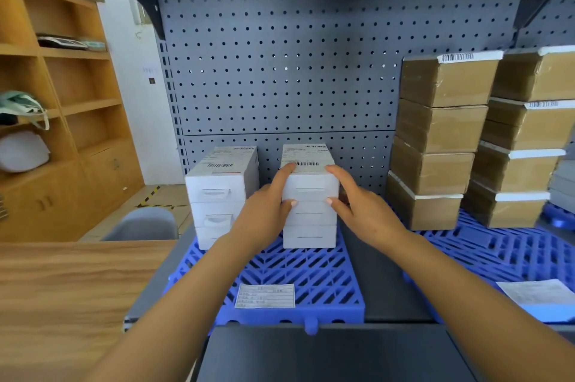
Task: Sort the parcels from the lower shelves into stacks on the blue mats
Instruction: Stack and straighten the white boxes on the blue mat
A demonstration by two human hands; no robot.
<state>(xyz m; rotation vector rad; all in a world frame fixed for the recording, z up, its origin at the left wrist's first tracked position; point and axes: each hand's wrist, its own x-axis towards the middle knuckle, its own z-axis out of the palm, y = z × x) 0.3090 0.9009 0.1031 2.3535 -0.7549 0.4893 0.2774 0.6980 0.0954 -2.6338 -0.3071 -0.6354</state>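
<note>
Two blue mats lie on the grey shelf deck in front of a perforated back panel [280,70]. The left blue mat [267,272] carries two stacks of white parcels, side by side and slightly apart, at its far edge. The left white stack [222,191] shows three boxes, with a barcode label on top. The right white stack [311,226] also appears three high. A paper label [266,296] lies flat on the near part of this mat. The right blue mat [497,254] holds two brown parcel stacks [435,145], each four high, taped, with white labels on their tops; a second paper sheet [535,291] lies near its front edge. Both arms reach forward from below, bare to the forearm. The left hand [264,210] and right hand [364,207] clasp the top white parcel [309,179] of the right white stack from either side. On each hand the index finger stretches up along the box's side to its top edge, and the thumb is hooked onto the front face. The parcel sits square on the stack. A wooden counter [62,288] and wooden shelving [62,101] stand at left.
</note>
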